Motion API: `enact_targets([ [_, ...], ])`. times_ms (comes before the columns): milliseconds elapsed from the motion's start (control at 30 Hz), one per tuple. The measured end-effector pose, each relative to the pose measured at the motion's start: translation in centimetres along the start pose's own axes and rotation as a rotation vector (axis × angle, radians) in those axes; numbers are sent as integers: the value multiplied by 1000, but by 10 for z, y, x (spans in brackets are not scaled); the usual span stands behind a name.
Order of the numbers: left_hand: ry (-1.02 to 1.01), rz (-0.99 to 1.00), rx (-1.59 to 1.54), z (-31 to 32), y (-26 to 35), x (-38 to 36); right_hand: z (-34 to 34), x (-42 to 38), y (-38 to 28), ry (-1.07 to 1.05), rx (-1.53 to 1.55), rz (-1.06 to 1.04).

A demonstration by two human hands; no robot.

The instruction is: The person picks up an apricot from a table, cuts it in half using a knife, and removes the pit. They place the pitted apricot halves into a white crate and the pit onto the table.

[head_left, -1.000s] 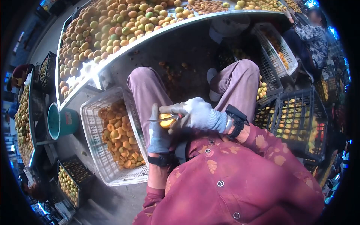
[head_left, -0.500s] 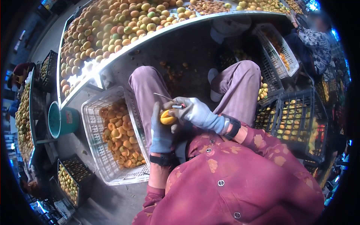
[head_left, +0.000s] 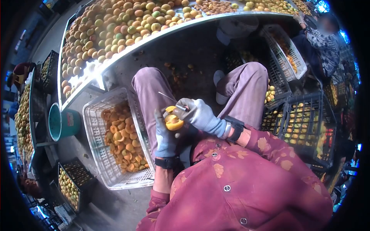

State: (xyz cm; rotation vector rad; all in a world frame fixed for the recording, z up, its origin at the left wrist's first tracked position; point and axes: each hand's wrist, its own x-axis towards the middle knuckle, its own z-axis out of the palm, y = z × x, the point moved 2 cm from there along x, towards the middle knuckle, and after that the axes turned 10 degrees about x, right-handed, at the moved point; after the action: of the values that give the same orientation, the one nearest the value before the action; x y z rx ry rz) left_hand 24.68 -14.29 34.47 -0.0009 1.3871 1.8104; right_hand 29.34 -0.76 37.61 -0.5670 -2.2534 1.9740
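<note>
My left hand (head_left: 165, 140), in a grey-blue glove, is closed around an apricot (head_left: 174, 123) that is split open into two yellow halves. The pit cannot be made out clearly. My right hand (head_left: 203, 115), gloved too, grips a small knife (head_left: 166, 95) whose thin blade points up and left. Its fingers are right beside the upper half of the fruit. To the left of my leg stands a white plastic crate (head_left: 96, 146) with many halved apricots (head_left: 125, 140) inside.
A metal-edged table (head_left: 127, 51) heaped with whole apricots (head_left: 115, 29) spans the front. A teal bucket (head_left: 71, 122) stands at left, black crates (head_left: 304, 123) of fruit at right. Another person (head_left: 323, 46) sits at the far right near a white crate (head_left: 300, 69).
The apricot has come apart from a slit fruit into two spread halves. My right hand has turned slightly, and the knife blade has shifted a little upward.
</note>
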Motion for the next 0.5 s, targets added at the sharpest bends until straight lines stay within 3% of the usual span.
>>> enact_targets([
  [267, 81, 132, 0, 9, 1, -5, 7, 10, 12, 65, 297, 55],
  [333, 90, 141, -37, 8, 4, -7, 4, 9, 0, 38, 633, 204],
  [400, -166, 194, 15, 8, 8, -7, 4, 12, 1, 90, 582, 216],
  [467, -156, 234, -26, 10, 8, -8, -2, 11, -4, 22, 667, 237],
  [500, -119, 256, 3, 7, 8, -7, -6, 16, -7, 68, 555, 206],
])
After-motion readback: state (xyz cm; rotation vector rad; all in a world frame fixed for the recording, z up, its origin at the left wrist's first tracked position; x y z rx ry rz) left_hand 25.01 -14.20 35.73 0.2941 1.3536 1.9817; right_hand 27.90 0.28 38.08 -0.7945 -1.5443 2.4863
